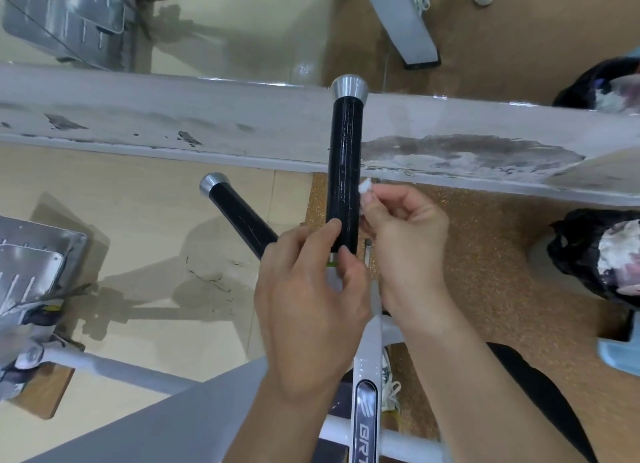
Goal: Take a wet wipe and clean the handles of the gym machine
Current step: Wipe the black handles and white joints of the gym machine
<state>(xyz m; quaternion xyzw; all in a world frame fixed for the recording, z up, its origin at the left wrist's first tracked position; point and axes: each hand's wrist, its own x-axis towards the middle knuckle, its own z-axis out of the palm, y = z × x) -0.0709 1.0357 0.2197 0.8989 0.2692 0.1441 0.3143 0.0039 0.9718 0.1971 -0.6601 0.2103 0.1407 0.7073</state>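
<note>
Holding the black handle (343, 171) low down, the left hand (311, 272) had its thumb and fingers curled round the bottom end, right by a small green ring (331, 263). That grip was closed on the handle. The right hand (405, 227) was just beside the handle, on its right side. Its grip pinched a small white wet wipe (366, 186) between the thumb and the fingertips. Only a little bit of the wipe stuck out past the fingers. The rest was tucked in the hand, so I could not tell how big it was. The wipe was very near the side of the handle, about halfway up. I could not tell if it touched.

The step in hand looked like wiping this handle. To do it well, the wipe would have to be opened out more, so it could wrap round the handle and not just dab one side. Then it should slide all the way up to the silver cap (349, 88) and back down, turning round the handle too. The left hand covered the bottom part, so it would need to shift for that bit to get clean. A firm hold there would help stop the handle from wobbling. The second handle (239, 216), off to the left, would need the same care after.
</note>
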